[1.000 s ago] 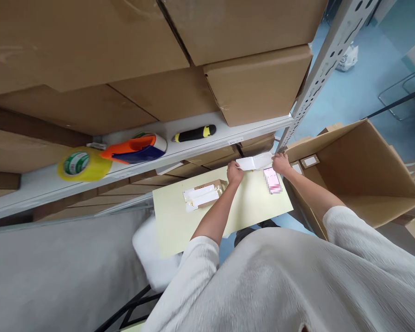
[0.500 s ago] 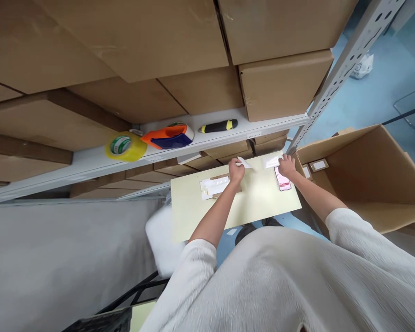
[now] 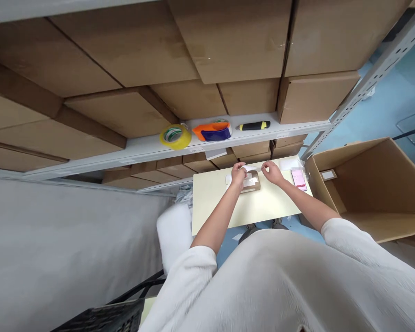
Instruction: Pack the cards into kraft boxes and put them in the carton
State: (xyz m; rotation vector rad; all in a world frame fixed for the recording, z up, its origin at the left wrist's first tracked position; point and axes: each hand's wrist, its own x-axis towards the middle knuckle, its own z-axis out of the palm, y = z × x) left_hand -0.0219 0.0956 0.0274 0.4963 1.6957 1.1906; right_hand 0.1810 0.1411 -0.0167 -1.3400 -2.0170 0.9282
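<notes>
My left hand is closed on a white paper slip, perhaps a label, at its left end. At the slip's other end my right hand has its fingertips pinched together. Just below the slip sits a small cardboard box with white paper on its top, partly covered by my left hand. The box rests on a pale yellow tabletop. To the right of my right hand lies a phone with a pink screen, and behind it a white sheet.
Cardboard boxes fill the shelf above the table. On the shelf edge lie yellow tape, an orange and blue tape dispenser and a black-yellow cutter. A large open carton stands at the right.
My right hand has come left from beside the phone to the slip in my left hand. The slip is now over the small box. The view has shifted.
</notes>
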